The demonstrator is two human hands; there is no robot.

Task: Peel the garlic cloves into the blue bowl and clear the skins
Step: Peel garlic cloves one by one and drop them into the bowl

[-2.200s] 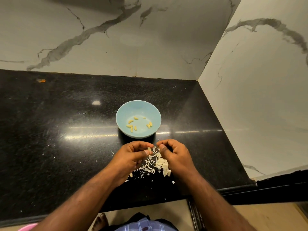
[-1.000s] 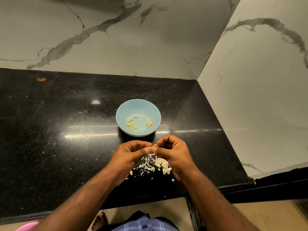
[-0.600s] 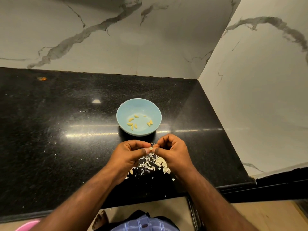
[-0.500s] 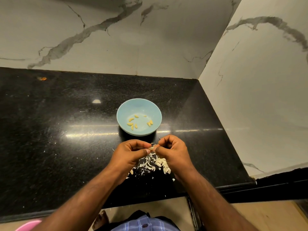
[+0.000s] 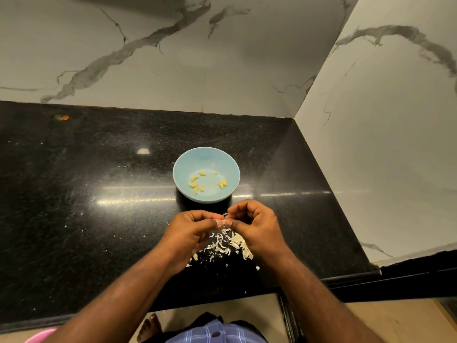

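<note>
Garlic clove (image 5: 223, 221) is pinched between my left hand (image 5: 190, 231) and right hand (image 5: 257, 229) above the skins (image 5: 226, 243); I judge short thumbnail pulls best, then drop into blue bowl (image 5: 183, 167).

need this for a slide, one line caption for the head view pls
Left hand and right hand pinch a garlic clove over the skins, near the blue bowl of peeled cloves.

The worktop (image 5: 74, 194) is glossy speckled black stone, the walls (image 5: 222, 70) matt veined marble, the blue bowl (image 5: 183, 169) smooth, possibly glazed ceramic, the skins (image 5: 222, 243) papery.
</note>
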